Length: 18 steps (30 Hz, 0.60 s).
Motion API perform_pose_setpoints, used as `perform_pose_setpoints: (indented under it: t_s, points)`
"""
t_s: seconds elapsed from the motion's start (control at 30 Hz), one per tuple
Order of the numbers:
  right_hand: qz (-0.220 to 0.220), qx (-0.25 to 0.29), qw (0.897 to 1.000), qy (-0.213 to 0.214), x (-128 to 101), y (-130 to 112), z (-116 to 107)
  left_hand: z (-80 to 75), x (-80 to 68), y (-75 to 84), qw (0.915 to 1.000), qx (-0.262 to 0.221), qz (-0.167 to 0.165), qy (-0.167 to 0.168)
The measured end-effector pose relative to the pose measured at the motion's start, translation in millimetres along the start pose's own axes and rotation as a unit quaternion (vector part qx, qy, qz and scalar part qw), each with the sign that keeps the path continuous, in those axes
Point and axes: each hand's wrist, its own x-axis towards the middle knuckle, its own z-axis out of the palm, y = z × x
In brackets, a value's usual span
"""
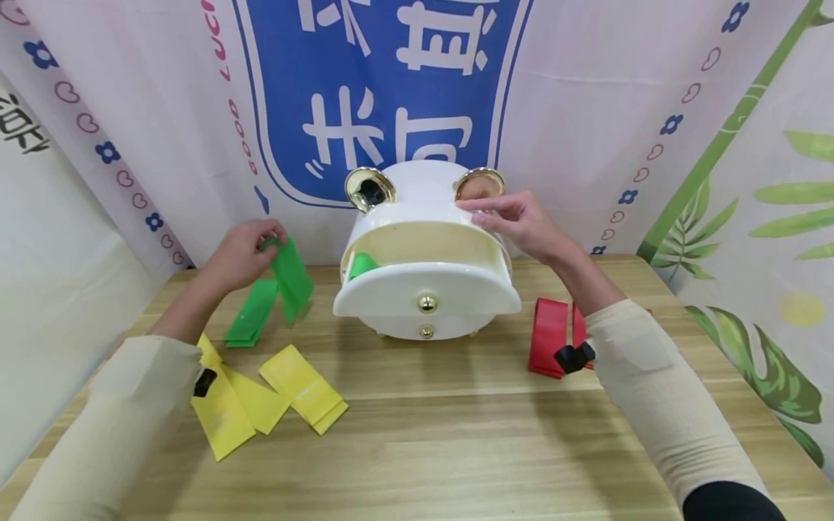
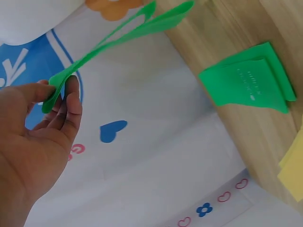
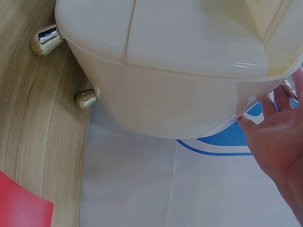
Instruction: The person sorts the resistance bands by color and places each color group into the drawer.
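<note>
A green resistance band [image 1: 291, 278], folded in a loop, hangs from my left hand [image 1: 237, 253], pinched between thumb and fingers. In the left wrist view its loose end stretches up and away from the hand [image 2: 42, 137]. Another folded green band [image 1: 253, 312] lies below it on the table. A white drawer box [image 1: 426, 246] with gold-rimmed ears stands in the middle. Its upper drawer [image 1: 391, 289] is pulled out, and some green band [image 1: 363, 265] shows inside at the left. My right hand [image 1: 524, 224] touches the box's top right, beside the right ear [image 1: 480, 184], fingers mostly straight.
Yellow folded bands [image 1: 304, 388] lie on the wooden table [image 1: 417, 449] at front left. Red folded bands [image 1: 549, 336] lie to the right, partly hidden by the right forearm. A printed cloth [image 1: 573, 108] hangs right behind the box.
</note>
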Motion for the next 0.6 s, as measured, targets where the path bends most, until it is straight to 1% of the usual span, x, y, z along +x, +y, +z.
perform_pose_setpoints:
  t_s: [0.23, 0.43, 0.53, 0.6]
  points:
    - [0.003, -0.007, 1.0, 0.0, 0.5, -1.6, 0.7, -5.5, -3.1, 17.2, 0.9992, -0.005, -0.002, 0.039]
    - [0.009, -0.016, 1.0, 0.003, -0.3, -2.3, 1.6, -11.0, -5.3, 33.6, 0.9969, 0.005, 0.027, 0.074]
    - [0.006, -0.016, 1.0, 0.004, -0.4, -2.9, 1.8, -14.8, -6.2, 41.7, 0.9955, 0.004, 0.033, 0.089]
    - [0.002, -0.017, 1.0, 0.006, -0.3, -3.1, 1.8, -18.0, -6.7, 47.1, 0.9951, -0.001, 0.031, 0.094]
